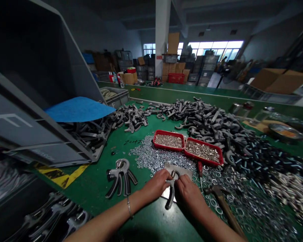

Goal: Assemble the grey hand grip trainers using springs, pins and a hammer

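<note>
Low in the middle, my left hand (157,184) and my right hand (190,192) pinch the top of a grey-and-black hand-grip exerciser (170,197) from either side. Its curved handle points down toward me. A metal spring or pin shows between my fingertips, but its exact fit is hidden. Under my hands lies a flat metal plate (183,170). Left of them, several similar hand grips (121,174) stand in a cluster. A red-handled screwdriver (200,169) and a hammer (223,203) lie to the right of my right hand.
Beyond the plate are small nuts or washers (146,156) and two red trays (164,146) of small metal parts. Grey handles (204,117) are heaped behind; black pieces with bolts (257,158), rings and metal sleeves (288,191) spread right. A large grey crate (58,148) stands left.
</note>
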Action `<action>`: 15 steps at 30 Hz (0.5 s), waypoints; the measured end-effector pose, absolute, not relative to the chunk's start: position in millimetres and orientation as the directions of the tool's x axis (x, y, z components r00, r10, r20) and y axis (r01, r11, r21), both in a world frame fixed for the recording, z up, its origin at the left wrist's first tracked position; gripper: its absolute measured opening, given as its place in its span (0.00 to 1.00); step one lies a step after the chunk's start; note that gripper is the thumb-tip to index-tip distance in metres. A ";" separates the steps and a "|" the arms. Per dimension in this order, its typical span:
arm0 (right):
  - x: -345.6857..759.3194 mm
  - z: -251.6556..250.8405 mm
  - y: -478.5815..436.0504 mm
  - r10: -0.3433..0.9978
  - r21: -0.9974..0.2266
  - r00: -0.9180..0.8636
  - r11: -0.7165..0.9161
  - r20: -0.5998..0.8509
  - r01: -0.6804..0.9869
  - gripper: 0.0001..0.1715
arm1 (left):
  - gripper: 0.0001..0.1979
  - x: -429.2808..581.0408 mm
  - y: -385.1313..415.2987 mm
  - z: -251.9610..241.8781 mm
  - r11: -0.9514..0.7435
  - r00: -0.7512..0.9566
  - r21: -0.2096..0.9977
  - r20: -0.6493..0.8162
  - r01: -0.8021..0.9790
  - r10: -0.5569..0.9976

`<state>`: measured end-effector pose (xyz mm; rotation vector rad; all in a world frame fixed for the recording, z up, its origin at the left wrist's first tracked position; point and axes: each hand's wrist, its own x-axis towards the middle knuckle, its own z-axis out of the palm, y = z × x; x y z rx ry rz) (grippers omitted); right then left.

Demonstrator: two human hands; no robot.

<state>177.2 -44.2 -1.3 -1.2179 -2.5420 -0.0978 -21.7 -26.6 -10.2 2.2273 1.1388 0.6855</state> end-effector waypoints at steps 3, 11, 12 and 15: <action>176.2 3.9 -45.0 0.738 -0.087 -0.606 0.653 0.298 0.753 0.11 | 0.10 -22.4 -28.3 -5.1 -0.493 0.518 0.648 0.172 0.581 0.838; 286.5 12.3 -72.3 0.902 -0.395 -0.282 0.401 0.326 0.827 0.17 | 0.09 -35.9 45.6 53.0 -0.553 0.528 0.375 0.177 0.745 0.831; 307.4 9.3 -85.4 0.932 -0.366 -0.205 0.311 0.301 0.877 0.17 | 0.10 -37.4 67.0 58.9 -0.528 0.501 0.347 0.172 0.775 0.848; 352.4 -5.0 -125.6 0.956 -0.205 -0.131 0.188 0.263 0.961 0.18 | 0.09 -37.4 126.7 67.4 -0.438 0.418 0.273 0.132 0.857 0.899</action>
